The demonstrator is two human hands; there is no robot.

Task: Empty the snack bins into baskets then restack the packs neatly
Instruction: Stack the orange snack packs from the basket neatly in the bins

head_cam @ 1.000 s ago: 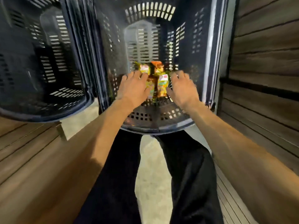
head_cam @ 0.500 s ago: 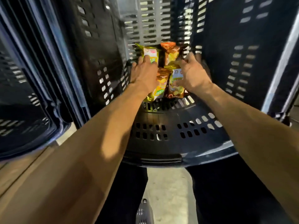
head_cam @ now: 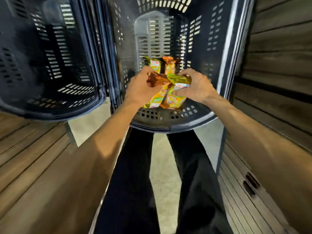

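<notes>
Restack step, by the look: your left hand (head_cam: 141,87) and right hand (head_cam: 198,87) curl their fingers (head_cam: 186,74) round the snack packs (head_cam: 168,98) inside the basket (head_cam: 168,128); next, square the bundle and set it flat.

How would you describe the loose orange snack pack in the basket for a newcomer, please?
Find the dark slotted basket holding snacks. Beyond the left hand and right hand, two loose packs lie side by side. The orange pack is the right one; its neighbour is green.

Pale concrete floor (head_cam: 161,168) in middle. Brown wood slats (head_cam: 33,159) left, dark wood-plank wall (head_cam: 280,53) right. Edges blurred.
</notes>
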